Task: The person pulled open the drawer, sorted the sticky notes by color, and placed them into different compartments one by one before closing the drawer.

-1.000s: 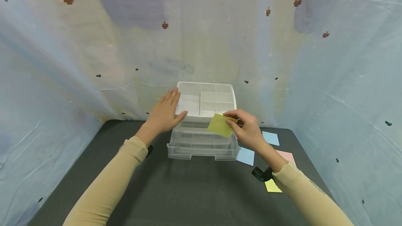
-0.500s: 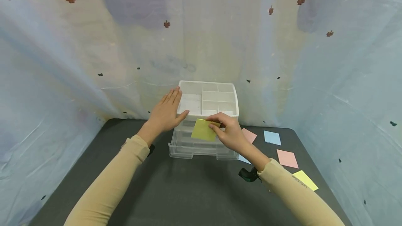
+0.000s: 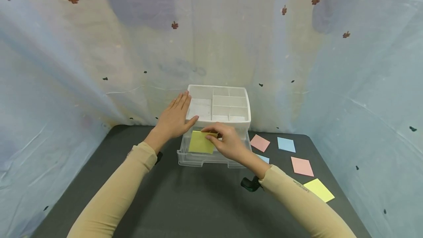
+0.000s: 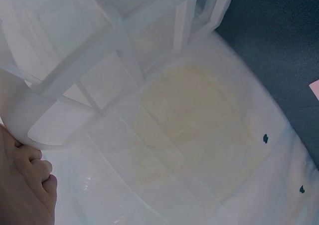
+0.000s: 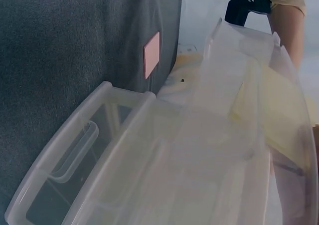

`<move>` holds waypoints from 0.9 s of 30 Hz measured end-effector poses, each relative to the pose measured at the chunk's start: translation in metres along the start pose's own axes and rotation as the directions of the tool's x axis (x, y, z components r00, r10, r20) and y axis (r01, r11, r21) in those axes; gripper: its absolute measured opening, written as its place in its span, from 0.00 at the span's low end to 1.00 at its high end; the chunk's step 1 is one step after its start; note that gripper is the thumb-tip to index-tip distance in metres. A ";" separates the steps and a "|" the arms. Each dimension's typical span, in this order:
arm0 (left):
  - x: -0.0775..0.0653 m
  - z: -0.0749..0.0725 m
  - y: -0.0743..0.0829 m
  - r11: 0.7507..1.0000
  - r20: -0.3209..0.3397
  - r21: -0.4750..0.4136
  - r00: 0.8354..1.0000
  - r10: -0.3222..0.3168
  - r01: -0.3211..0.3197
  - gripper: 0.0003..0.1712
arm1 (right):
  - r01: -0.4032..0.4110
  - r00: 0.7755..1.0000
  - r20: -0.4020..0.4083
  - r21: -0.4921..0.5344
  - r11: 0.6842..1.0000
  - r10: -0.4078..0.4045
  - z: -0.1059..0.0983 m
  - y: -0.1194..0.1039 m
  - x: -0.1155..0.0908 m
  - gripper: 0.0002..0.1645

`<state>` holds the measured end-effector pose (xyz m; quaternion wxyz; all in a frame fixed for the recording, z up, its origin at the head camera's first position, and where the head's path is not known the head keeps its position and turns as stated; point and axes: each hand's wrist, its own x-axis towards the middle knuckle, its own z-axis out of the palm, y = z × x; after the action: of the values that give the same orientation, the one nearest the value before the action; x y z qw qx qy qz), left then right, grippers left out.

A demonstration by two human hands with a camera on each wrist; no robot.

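A white drawer organizer [image 3: 219, 122] with a divided top stands at the back of the table. Its clear plastic drawer [image 3: 195, 160] is pulled out at the front. My left hand [image 3: 173, 118] lies with straight fingers against the organizer's left edge; in the left wrist view its fingers [image 4: 37, 170] touch the white rim. Over the drawer, my right hand [image 3: 228, 142] pinches a yellow sticky note [image 3: 201, 142] by its right edge between thumb and fingers. Through the translucent plastic in the right wrist view, the yellow note [image 5: 284, 115] shows faintly.
Right of the organizer lie a pink note [image 3: 260, 143], a blue note [image 3: 286, 144], another pink note [image 3: 302, 166] and a yellow note [image 3: 320, 190]. A further blue note [image 3: 263, 158] is partly hidden by my right forearm. A patterned curtain [image 3: 211, 47] surrounds the dark table [image 3: 185, 205].
My right hand has moved left and slightly down with the yellow sticky note, from the organizer's right front to over the drawer's left half. The left hand has stayed in place on the organizer.
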<state>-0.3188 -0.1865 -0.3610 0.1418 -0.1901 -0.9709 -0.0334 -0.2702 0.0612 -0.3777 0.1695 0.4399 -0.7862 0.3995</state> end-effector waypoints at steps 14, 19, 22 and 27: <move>0.000 -0.002 0.001 1.000 0.001 0.010 1.000 0.005 -0.005 0.53 | -0.123 0.982 0.152 0.091 0.988 0.109 0.008 -0.002 0.012 0.12; 0.000 -0.001 0.001 1.000 0.005 0.006 1.000 0.005 -0.005 0.53 | -0.177 0.965 0.216 0.115 0.978 0.149 0.009 0.001 0.015 0.13; 0.001 0.000 0.002 1.000 0.014 0.016 1.000 -0.002 0.001 0.53 | -0.198 0.954 0.251 0.126 0.972 0.162 0.011 0.004 0.017 0.14; 0.001 -0.001 0.002 1.000 0.017 0.024 1.000 -0.009 0.008 0.53 | -0.231 0.937 0.296 0.125 0.965 0.186 0.012 0.006 0.020 0.15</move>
<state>-0.3186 -0.1848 -0.3598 0.1356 -0.1845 -0.9732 -0.0208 -0.2853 0.0429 -0.3759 -0.0228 0.4184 -0.8105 0.4093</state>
